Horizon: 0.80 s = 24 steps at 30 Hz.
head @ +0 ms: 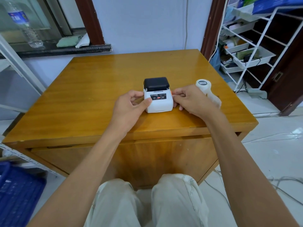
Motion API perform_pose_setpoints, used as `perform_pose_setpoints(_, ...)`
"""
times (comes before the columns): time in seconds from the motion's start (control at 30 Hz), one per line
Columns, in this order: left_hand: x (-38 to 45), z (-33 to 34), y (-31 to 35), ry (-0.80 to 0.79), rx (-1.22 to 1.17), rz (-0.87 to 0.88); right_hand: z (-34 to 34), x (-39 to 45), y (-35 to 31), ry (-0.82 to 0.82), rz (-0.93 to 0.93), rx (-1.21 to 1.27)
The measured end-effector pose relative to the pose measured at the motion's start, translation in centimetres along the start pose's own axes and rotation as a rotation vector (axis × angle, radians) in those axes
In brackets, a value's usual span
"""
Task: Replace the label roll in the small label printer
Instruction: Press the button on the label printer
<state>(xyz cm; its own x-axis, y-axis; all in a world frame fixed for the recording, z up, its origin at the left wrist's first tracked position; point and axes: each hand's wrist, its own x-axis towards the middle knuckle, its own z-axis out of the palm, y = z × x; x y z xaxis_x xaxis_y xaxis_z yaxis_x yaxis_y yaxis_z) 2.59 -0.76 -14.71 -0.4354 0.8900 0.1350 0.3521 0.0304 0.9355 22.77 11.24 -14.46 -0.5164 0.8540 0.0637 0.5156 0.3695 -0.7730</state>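
Observation:
A small white label printer (158, 102) with a black lid (156, 83) sits in the middle of the wooden table (98, 95). The lid looks down. My left hand (131, 102) grips the printer's left side, thumb on its front corner. My right hand (188, 99) holds its right side, fingertips at an orange latch (171, 92). A white label roll in clear wrapping (205, 90) lies on the table just right of my right hand, partly hidden by it.
A white wire rack with trays (249, 46) stands to the right of the table. A blue crate (18, 190) sits on the floor at lower left. Cables run over the floor at right. A water bottle (24, 23) stands on the window sill.

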Motion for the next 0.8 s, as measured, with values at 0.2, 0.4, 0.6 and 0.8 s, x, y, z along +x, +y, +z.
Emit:
perform_pose_setpoints(0.2,-0.3,0.1,0.4,0.004,0.056,-0.015,0.2,-0.3,-0.7,0.075,0.062,0.029)
perform_pose_setpoints(0.4,-0.6,-0.1,0.4,-0.002,0.079,-0.045,0.3,-0.9,-1.1,0.106,0.111,0.119)
perform_pose_setpoints(0.6,-0.8,0.0,0.7,0.026,0.097,-0.002,0.4,-1.1,-1.2,0.138,0.073,0.015)
perform_pose_setpoints(0.8,-0.6,-0.1,0.5,0.020,0.110,0.022,0.3,-1.3,-1.5,0.116,0.040,0.020)
